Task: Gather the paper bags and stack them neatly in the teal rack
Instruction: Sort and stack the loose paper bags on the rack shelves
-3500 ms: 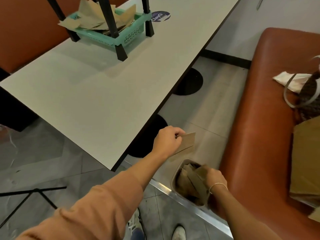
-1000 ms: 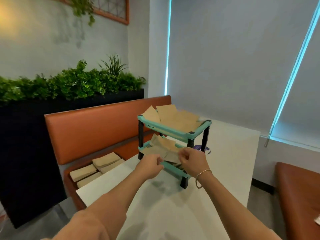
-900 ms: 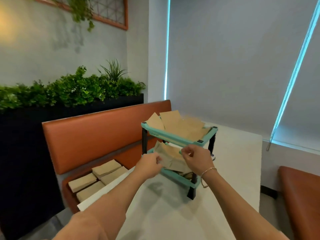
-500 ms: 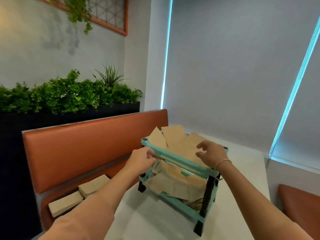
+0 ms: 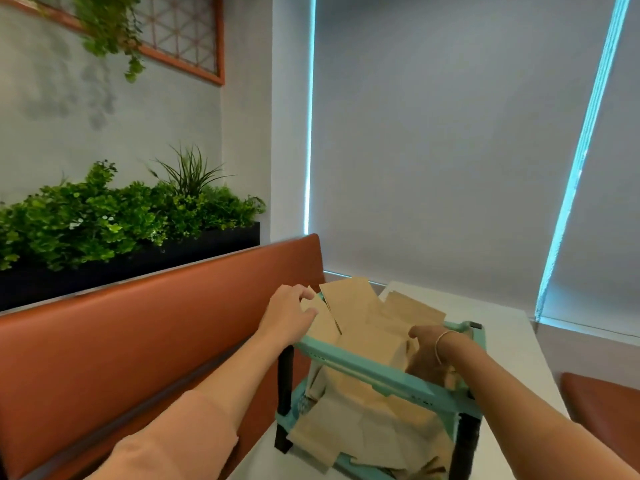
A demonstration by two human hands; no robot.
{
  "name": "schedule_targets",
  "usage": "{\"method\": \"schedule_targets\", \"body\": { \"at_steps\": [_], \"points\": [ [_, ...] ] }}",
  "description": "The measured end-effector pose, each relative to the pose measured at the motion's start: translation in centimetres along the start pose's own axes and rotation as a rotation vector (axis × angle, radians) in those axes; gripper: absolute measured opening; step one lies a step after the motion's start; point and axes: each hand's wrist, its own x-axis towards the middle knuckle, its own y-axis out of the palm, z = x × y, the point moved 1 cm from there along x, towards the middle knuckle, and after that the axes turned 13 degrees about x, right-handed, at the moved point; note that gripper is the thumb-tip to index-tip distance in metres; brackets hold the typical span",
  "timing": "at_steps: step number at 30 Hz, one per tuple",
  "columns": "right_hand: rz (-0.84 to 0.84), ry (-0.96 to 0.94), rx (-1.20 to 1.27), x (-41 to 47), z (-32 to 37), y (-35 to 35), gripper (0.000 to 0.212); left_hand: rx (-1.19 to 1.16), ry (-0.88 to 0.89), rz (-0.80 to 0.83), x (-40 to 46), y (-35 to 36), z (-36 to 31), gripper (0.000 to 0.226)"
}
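**Inspector:** Head view. The teal rack [image 5: 377, 372] stands at the tabletop's [image 5: 498, 344] left edge, beside an orange bench back [image 5: 138, 327]. Paper bags [image 5: 367, 323] lie fanned and crooked on the upper tier; more bags [image 5: 360, 427] sprawl over the lower tier, one corner overhanging its front rim.

**Clerk:** And the hands?

**Inspector:** The left hand [image 5: 287, 315] is at the upper tier's left corner, its grip pinching a bag's edge between thumb and fingers. The right hand [image 5: 429, 351] rests at the right end, fingers curled down onto the bags; whether it clasps one, I cannot tell.

**Clerk:** Handling?

**Inspector:** In my judgement they are light, thin, easily creased, and slide over one another. Best taken by opposite short edges and squared together, not pushed from the middle.
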Motion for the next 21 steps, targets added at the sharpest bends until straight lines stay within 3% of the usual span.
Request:
{"method": "schedule_targets", "body": {
  "at_steps": [4, 9, 13, 21],
  "points": [
    [-0.035, 0.117, 0.005, 1.6, 0.4, 0.1, 0.080, -0.066, 0.098, 0.021, 3.9, 0.2, 0.3, 0.029],
    [-0.205, 0.158, 0.021, 2.5, 0.8, -1.6, 0.036, -0.131, 0.226, 0.095, 8.0, 0.8, 1.0, 0.031],
    [-0.317, 0.136, 0.097, 1.6, 1.3, -3.6, 0.023, -0.220, 0.285, 0.144, 9.7, 1.8, 0.9, 0.037],
    [-0.743, 0.163, 0.607, -0.2, 2.1, -5.1, 0.011, -0.571, 0.125, 0.196, 10.0, 4.2, -2.1, 0.064]
  ]
}}
